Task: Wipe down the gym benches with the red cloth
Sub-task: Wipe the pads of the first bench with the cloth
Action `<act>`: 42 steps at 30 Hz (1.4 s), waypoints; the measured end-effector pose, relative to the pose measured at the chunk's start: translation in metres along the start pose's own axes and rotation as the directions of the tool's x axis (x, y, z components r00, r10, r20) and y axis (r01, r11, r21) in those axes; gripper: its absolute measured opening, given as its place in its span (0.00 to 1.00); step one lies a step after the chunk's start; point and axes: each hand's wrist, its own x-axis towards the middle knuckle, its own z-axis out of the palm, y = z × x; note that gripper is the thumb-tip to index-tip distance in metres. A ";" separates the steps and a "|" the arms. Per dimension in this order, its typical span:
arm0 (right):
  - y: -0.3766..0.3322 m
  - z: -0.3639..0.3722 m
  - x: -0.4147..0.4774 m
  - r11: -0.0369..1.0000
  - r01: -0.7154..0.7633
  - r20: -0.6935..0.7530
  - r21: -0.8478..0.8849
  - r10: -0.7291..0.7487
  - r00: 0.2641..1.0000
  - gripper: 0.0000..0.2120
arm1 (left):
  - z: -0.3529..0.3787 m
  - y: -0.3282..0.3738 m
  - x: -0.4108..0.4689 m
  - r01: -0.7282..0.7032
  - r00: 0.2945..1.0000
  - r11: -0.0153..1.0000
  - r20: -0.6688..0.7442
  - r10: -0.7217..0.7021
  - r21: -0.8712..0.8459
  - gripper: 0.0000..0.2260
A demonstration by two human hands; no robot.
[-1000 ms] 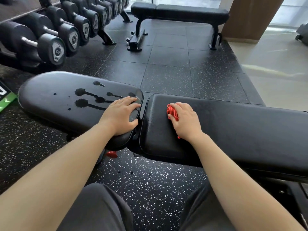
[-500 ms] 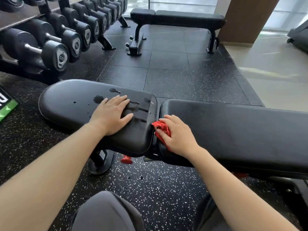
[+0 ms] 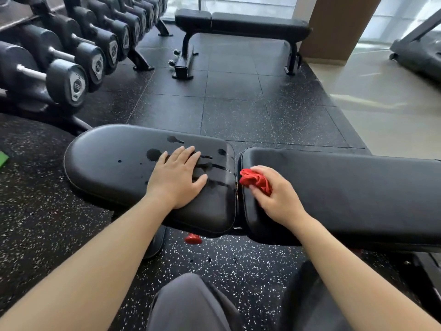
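Two black bench pads (image 3: 124,163) (wet-spotted), left hand (image 3: 176,177) flat, right hand (image 3: 276,194) gripping red cloth (image 3: 254,179), speckled rubber floor (image 3: 233,115).

A row of black dumbbells (image 3: 71,75) sits on a rack (image 3: 140,60) at the upper left. Black rubber floor tiles (image 3: 229,108) flecked with white cover the floor, giving way to pale smooth flooring (image 3: 386,111) at right. A brown pillar (image 3: 338,27) stands at the back, a treadmill (image 3: 420,53) beside it, and a green object (image 3: 3,158) lies at the left edge
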 end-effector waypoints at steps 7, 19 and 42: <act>-0.038 0.059 0.050 0.995 -0.061 0.062 0.079 0.056 0.997 0.23 | 0.001 0.002 -0.001 0.054 0.998 0.999 -0.018 -0.054 0.008 0.31; -0.017 0.076 0.102 0.998 0.035 0.105 -0.059 -0.028 0.994 0.22 | 0.001 0.001 0.002 0.095 0.995 0.995 -0.034 -0.094 0.012 0.34; -0.018 0.071 0.094 0.998 0.031 0.100 -0.059 -0.025 0.995 0.22 | 0.001 0.001 0.002 0.100 0.994 0.995 -0.048 -0.100 -0.009 0.28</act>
